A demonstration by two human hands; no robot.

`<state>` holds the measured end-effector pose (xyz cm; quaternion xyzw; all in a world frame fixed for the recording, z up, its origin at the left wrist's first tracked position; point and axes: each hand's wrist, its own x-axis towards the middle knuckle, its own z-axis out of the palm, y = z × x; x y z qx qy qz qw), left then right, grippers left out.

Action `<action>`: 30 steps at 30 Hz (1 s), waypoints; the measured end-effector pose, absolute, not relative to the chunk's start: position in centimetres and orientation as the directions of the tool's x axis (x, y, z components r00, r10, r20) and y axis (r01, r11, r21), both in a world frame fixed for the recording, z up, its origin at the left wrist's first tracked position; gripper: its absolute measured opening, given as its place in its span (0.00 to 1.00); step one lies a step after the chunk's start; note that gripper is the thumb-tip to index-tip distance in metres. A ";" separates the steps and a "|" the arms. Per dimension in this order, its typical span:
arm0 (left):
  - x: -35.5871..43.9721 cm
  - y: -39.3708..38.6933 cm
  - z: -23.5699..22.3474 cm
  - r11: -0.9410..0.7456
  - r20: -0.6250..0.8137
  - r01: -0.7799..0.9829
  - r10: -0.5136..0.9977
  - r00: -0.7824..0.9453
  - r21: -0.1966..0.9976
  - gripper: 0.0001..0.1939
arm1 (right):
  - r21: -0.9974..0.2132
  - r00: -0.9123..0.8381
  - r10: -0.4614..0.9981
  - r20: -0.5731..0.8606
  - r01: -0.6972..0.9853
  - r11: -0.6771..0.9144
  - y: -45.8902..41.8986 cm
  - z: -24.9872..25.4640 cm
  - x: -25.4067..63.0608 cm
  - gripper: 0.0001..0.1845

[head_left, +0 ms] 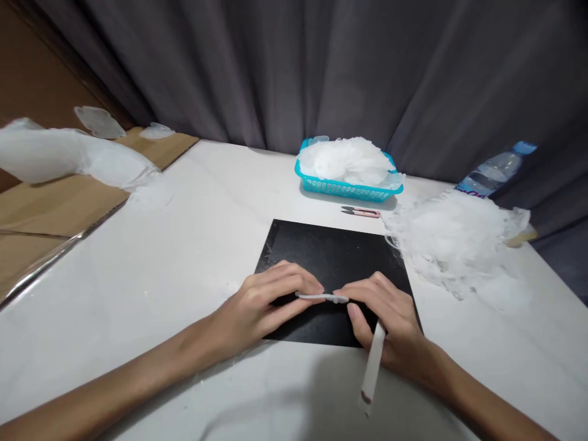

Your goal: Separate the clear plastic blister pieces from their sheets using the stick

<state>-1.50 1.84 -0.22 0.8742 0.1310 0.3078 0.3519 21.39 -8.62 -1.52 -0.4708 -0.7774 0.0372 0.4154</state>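
My left hand [266, 300] and my right hand [383, 321] meet over a black mat [340, 251] on the white table. Between their fingertips they pinch a small, thin, translucent white piece [321, 297] that lies flat just above the mat. My right hand also holds a white stick-like tool [373, 367] that points back toward me, its tip reddish. Both hands have curled fingers.
A turquoise basket [349, 190] heaped with translucent white pieces stands behind the mat. Small pink snips [361, 212] lie in front of it. A loose pile of white scraps [454, 239] sits at right, beside a water bottle [493, 171]. Cardboard [59, 202] and white plastic lie at left.
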 end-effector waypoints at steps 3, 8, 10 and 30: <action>-1.5 1.9 -0.2 -0.743 0.483 0.008 0.443 0.756 0.669 0.07 | -0.457 -0.202 0.750 0.630 0.685 0.568 -8.7 -1.3 21.4 0.09; -1.3 1.9 0.1 -0.747 0.503 -0.019 0.427 0.751 0.664 0.06 | -0.429 -0.161 0.710 0.686 0.698 0.573 -8.5 -1.2 21.4 0.09; -1.3 1.9 0.1 -0.750 0.503 -0.027 0.416 0.758 0.661 0.07 | -0.400 -0.169 0.687 0.707 0.705 0.585 -8.4 -1.3 21.4 0.10; -1.4 1.2 0.1 -0.746 0.550 -0.084 0.405 0.730 0.660 0.08 | -0.415 -0.145 0.713 0.686 0.728 0.546 -8.6 -1.7 21.7 0.15</action>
